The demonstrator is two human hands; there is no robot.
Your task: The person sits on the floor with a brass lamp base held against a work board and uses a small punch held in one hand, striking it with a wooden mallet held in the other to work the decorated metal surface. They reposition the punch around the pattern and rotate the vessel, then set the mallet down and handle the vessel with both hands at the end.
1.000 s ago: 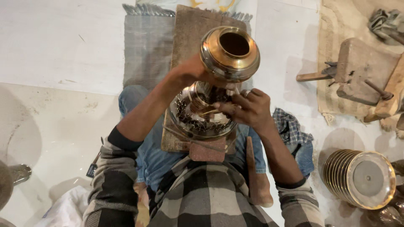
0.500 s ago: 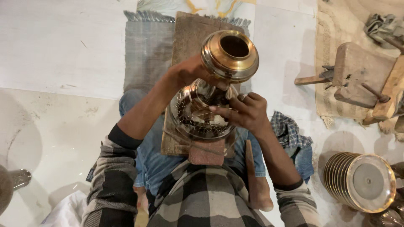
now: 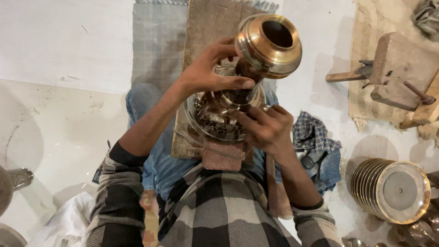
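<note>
A tall brass vessel [image 3: 270, 43] with a wide round mouth and a patterned round base stands tilted over my lap. My left hand [image 3: 208, 73] wraps around its narrow neck just under the mouth. My right hand [image 3: 265, 128] grips the lower patterned base [image 3: 210, 121] from the right side. The piece rests above a wooden board [image 3: 206, 27] that lies across my knees. My checked shirt sleeves and blue jeans fill the lower middle of the view.
A ribbed brass pot [image 3: 388, 190] lies on its side at the right. A wooden block with a hammer [image 3: 398, 68] sits on a mat at the upper right. A checked cloth [image 3: 313, 135] lies by my right knee. Grey metal pieces [image 3: 11, 185] show at the left edge.
My left hand has shifted up onto the neck and its fingers have closed tighter. The vessel has tipped slightly to the right. My right hand has stayed on the base.
</note>
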